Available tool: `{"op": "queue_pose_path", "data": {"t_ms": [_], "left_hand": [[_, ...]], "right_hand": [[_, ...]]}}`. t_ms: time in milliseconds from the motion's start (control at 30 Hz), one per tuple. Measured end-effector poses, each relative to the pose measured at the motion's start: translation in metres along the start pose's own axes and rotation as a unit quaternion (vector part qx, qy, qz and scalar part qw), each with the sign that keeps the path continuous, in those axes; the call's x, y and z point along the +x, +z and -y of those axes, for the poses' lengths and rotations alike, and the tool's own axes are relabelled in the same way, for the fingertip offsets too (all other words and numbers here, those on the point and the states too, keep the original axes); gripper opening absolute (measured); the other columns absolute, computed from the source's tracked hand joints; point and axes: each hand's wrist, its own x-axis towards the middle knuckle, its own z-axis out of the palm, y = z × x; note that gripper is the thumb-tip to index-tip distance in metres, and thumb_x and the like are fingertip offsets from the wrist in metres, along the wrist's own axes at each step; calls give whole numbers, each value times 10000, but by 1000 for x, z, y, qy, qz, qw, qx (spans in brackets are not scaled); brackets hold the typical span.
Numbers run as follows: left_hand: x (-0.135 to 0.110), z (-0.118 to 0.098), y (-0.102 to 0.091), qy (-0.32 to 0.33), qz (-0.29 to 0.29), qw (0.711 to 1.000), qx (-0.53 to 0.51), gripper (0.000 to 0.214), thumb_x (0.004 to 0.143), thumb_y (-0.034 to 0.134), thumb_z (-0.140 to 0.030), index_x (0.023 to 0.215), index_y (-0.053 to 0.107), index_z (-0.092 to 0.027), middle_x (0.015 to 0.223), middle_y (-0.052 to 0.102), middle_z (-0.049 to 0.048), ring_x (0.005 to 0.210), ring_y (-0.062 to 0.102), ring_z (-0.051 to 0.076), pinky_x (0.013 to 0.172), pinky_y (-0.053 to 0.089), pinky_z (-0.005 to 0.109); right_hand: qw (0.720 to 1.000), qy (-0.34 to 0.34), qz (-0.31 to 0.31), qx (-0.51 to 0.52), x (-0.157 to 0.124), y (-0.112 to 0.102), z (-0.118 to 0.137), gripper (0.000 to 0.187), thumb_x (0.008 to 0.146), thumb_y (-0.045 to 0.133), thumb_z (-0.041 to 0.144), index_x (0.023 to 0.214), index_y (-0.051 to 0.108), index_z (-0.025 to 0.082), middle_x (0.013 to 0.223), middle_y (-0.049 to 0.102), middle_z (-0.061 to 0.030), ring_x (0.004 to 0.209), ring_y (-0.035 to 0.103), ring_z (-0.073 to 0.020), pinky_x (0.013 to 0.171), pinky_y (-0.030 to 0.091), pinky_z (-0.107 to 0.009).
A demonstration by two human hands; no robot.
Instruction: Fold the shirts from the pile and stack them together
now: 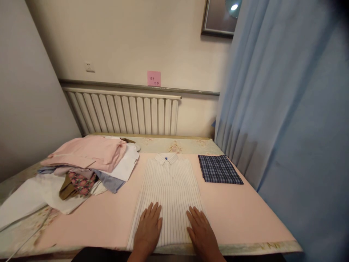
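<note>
A white shirt with thin dark stripes [170, 196] lies in front of me, its sides turned in to a long narrow shape and its collar at the far end. My left hand [148, 227] rests flat on the near left part of the shirt, fingers stretched out. On the near right part lies my right hand [200, 229], also flat with its fingers spread. Neither hand grips the cloth. A folded dark blue plaid cloth [219, 169] sits to the right of the shirt's far half.
Heaped clothes, topped by a pink garment [87, 151], lie at the left. A pink sheet [240, 211] covers much of the flowered tabletop [174, 145]. Behind stands a white radiator [131, 112]; a blue curtain [261, 91] hangs at the right edge.
</note>
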Motion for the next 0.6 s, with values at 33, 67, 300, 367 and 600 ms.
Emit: {"op": "queue_pose_path", "data": {"t_ms": [33, 67, 300, 367, 600], "left_hand": [[0, 0, 0, -1, 0, 1000, 1, 459, 917, 364, -271, 1358, 491, -244, 1437, 483, 13, 1352, 391, 238, 1075, 364, 451], [0, 0, -1, -1, 2, 1000, 1, 459, 917, 363, -273, 1358, 491, -243, 1438, 483, 13, 1351, 392, 239, 1074, 366, 451], [0, 0, -2, 1, 5, 1000, -4, 462, 920, 363, -282, 1365, 482, -242, 1443, 475, 15, 1355, 386, 248, 1075, 369, 462], [0, 0, -2, -1, 5, 1000, -8, 463, 920, 365, -283, 1366, 481, -246, 1444, 474, 17, 1356, 386, 249, 1074, 368, 466], [1, -2, -3, -7, 18, 1000, -13, 469, 922, 351, -289, 1371, 476, -241, 1451, 466, 18, 1368, 364, 242, 1092, 342, 459]], "right_hand": [[1000, 1, 1, 0, 0, 0, 0, 543, 929, 440, 256, 1460, 328, 228, 1495, 370, -30, 1372, 347, -259, 1073, 372, -450], [1000, 2, 1, 1, 0, 0, 0, 545, 928, 443, 260, 1459, 328, 230, 1494, 370, -29, 1371, 348, -259, 1073, 372, -449], [1000, 6, -3, 12, -1, 1, 0, 549, 927, 445, 250, 1462, 321, 236, 1499, 364, -25, 1381, 331, -255, 1081, 363, -451], [1000, 8, -3, 15, 0, 3, 0, 551, 924, 446, 240, 1461, 324, 242, 1497, 368, -21, 1377, 338, -255, 1076, 368, -451], [1000, 7, 0, 13, 1, 2, 0, 551, 924, 441, 239, 1461, 323, 235, 1496, 368, -27, 1380, 333, -255, 1080, 366, -460]]}}
